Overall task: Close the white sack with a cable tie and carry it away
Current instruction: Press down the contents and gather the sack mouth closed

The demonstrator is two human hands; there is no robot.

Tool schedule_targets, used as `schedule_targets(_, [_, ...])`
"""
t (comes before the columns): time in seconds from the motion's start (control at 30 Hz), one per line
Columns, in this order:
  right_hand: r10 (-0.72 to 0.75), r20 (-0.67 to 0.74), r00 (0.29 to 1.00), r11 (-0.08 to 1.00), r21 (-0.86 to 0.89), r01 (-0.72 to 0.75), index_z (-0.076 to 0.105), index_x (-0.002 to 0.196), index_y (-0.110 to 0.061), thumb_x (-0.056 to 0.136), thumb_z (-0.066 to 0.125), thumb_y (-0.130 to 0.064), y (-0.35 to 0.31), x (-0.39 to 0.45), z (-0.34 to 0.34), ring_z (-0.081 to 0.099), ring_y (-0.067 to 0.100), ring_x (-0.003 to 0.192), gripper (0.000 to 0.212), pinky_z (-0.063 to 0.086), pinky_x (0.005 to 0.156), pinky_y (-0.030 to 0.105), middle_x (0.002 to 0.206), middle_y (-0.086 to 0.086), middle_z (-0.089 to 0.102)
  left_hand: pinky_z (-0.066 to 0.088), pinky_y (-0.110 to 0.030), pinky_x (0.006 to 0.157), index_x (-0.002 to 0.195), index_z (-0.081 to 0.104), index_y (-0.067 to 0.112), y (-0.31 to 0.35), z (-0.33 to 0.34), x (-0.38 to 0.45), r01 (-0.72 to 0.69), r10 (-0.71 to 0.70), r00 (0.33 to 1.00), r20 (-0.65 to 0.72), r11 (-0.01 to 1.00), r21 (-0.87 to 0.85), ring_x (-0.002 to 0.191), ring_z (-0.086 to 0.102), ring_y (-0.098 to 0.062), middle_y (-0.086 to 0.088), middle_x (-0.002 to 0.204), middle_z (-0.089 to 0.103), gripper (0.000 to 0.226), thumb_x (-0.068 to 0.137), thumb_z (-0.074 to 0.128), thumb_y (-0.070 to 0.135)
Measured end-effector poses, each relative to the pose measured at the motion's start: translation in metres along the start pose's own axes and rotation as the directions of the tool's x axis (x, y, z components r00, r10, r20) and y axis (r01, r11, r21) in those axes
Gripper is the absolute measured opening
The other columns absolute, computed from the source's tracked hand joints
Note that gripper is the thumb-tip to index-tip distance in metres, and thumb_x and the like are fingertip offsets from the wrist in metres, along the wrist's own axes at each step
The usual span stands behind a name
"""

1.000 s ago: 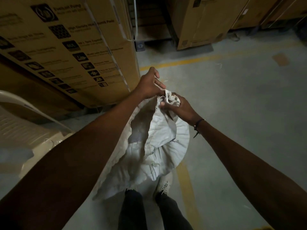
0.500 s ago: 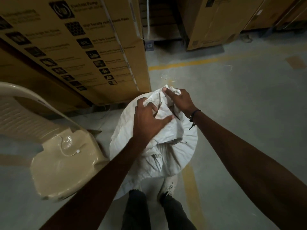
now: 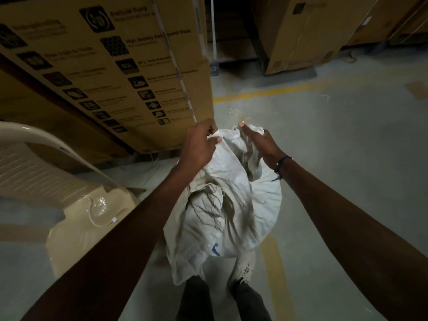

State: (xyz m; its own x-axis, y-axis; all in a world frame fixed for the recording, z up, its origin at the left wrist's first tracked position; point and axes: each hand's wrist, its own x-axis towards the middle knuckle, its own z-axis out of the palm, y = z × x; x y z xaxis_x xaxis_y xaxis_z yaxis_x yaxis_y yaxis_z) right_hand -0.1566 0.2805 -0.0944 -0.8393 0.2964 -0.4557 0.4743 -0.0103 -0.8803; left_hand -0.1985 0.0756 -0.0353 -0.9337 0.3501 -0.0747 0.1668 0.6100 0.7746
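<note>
White sack (image 3: 229,205) at centre of frame, standing on the grey concrete floor (image 3: 347,147) directly in front of the person's legs. Fabric crumpled, heavily creased, bulging round in its lower half; a small blue mark shows low on its front face. Its mouth is at the top, just above frame centre, gathered between both hands.

Left hand (image 3: 199,144) grips the left edge of the sack mouth, fingers curled over the cloth, thumb pressing the fold. Right hand (image 3: 259,144) grips the right edge of the mouth, fingers bunched in the fabric, one fingertip raised at the top. The two hands are near each other but apart, with the sack opening stretched between them. A dark wristband (image 3: 281,164) sits on the right wrist. No cable tie can be made out on the sack mouth; light is dim.

Upper left of frame: large cardboard carton (image 3: 104,66) printed with rows of black icons and text, bound by a pale strap, standing just beyond the left hand. Upper right: further cardboard cartons (image 3: 308,35) on the floor, well apart from the sack. Yellow floor line (image 3: 266,93) runs across the upper middle; another yellow stripe passes under the sack at lower right.

Left edge: cream plastic chair (image 3: 76,205), a thin white cord (image 3: 97,218) lying on its seat. Bottom centre: dark trousers and light shoe (image 3: 243,269), partly hidden by the sack.
</note>
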Motion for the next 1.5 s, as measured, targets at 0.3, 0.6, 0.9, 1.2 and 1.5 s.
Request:
schedule_targets(0.3, [-0.063, 0.068, 0.996, 0.996, 0.062, 0.059, 0.081, 0.107, -0.015, 0.080, 0.094, -0.048, 0.017, -0.015, 0.017, 0.075, 0.014, 0.099, 0.045, 0.059, 0.093, 0.038, 0.106, -0.003, 0.082, 0.055, -0.034, 0.073, 0.107, 0.048, 0.013, -0.001, 0.013, 0.075, 0.017, 0.020, 0.942, 0.335, 0.994, -0.107, 0.084, 0.073, -0.013, -0.006, 0.094, 0.072, 0.041, 0.087, 0.084, 0.012])
schedule_targets(0.6, [0.015, -0.141, 0.990, 0.994, 0.113, 0.002, 0.083, 0.105, -0.013, 0.071, 0.095, -0.055, 0.011, 0.004, 0.048, 0.081, 0.021, 0.104, 0.055, 0.065, 0.098, 0.045, 0.104, 0.002, 0.086, 0.044, -0.025, 0.066, 0.114, 0.049, 0.015, -0.011, -0.001, 0.000, 0.197, -0.197, 0.980, -0.035, 0.980, 0.013, 0.089, 0.062, -0.015, 0.003, 0.101, 0.062, 0.056, 0.082, 0.086, 0.040])
schedule_targets(0.9, [0.193, -0.189, 0.963, 0.955, 0.260, -0.141, 0.078, 0.120, -0.017, 0.044, 0.099, -0.072, 0.018, 0.025, 0.057, 0.078, 0.026, 0.110, 0.096, 0.063, 0.103, 0.050, 0.118, 0.003, 0.082, 0.050, -0.032, 0.082, 0.119, 0.069, 0.008, -0.041, 0.001, -0.038, 0.305, -0.302, 0.952, -0.041, 0.940, 0.153, 0.105, 0.070, -0.030, -0.011, 0.113, 0.074, 0.029, 0.091, 0.068, 0.017])
schedule_targets(1.2, [0.164, -0.231, 0.959, 0.972, 0.201, -0.118, 0.081, 0.113, -0.019, 0.052, 0.093, -0.071, 0.020, 0.026, 0.053, 0.078, 0.024, 0.107, 0.081, 0.062, 0.104, 0.049, 0.111, 0.001, 0.083, 0.036, -0.026, 0.057, 0.075, 0.065, 0.019, -0.039, -0.019, -0.011, 0.442, -0.448, 0.892, 0.064, 0.892, 0.091, 0.070, 0.058, -0.016, 0.005, 0.070, 0.059, 0.032, 0.084, 0.075, 0.048])
schedule_targets(1.5, [0.165, -0.223, 0.961, 0.965, 0.238, -0.111, 0.081, 0.111, -0.017, 0.052, 0.095, -0.066, 0.015, 0.031, 0.066, 0.080, 0.025, 0.106, 0.078, 0.064, 0.101, 0.048, 0.110, 0.004, 0.084, 0.047, -0.030, 0.073, 0.097, 0.072, 0.019, -0.044, -0.007, -0.018, 0.436, -0.433, 0.899, -0.068, 0.870, 0.229, 0.093, 0.069, -0.027, -0.004, 0.101, 0.073, 0.031, 0.077, 0.082, 0.040])
